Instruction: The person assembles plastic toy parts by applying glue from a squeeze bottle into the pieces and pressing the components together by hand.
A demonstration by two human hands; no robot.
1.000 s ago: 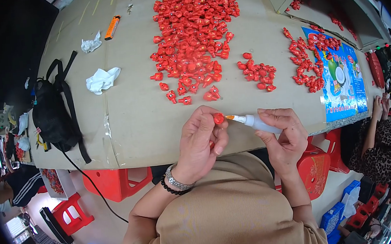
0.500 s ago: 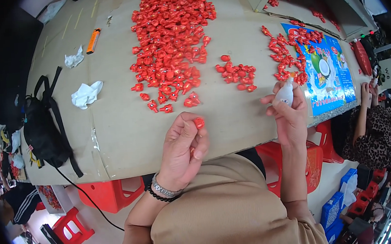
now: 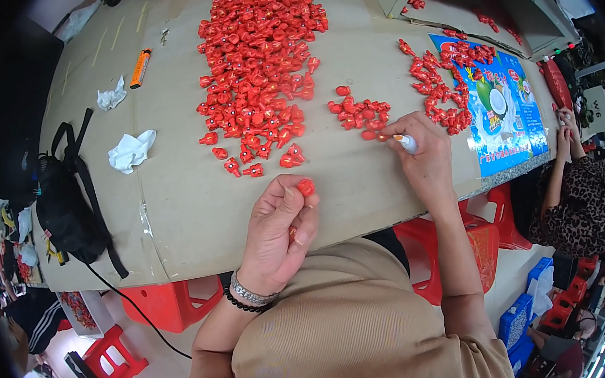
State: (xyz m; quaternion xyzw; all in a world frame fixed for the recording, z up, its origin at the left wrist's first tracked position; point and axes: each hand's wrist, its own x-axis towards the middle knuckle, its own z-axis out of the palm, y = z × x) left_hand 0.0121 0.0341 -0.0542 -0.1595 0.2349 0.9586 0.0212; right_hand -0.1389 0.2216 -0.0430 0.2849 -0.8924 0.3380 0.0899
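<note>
My left hand [image 3: 274, 231] is closed, pinching a small red plastic piece [image 3: 306, 187] between thumb and forefinger above the table's near edge. Another bit of red shows among its curled fingers. In my right hand [image 3: 427, 162] is a small white squeeze bottle [image 3: 406, 144] with an orange-tinted tip. The fingertips of that hand reach a red piece [image 3: 369, 135] at the near side of a small cluster of red pieces [image 3: 359, 110]; whether they grip it I cannot tell. Beyond my left hand lies a large heap of red pieces [image 3: 255, 63].
More red pieces [image 3: 441, 90] lie beside and on a blue printed sheet [image 3: 505, 121] at right, near a grey open-fronted box [image 3: 517, 12]. At left are a black bag [image 3: 66, 202], crumpled tissues [image 3: 132, 152] and an orange stick-shaped packet [image 3: 140, 68]. A co-worker [image 3: 580, 193] sits at right.
My right hand has moved left and turned over with the bottle, from near the blue sheet to the small cluster. My left hand has stayed nearly still, holding the red piece.
</note>
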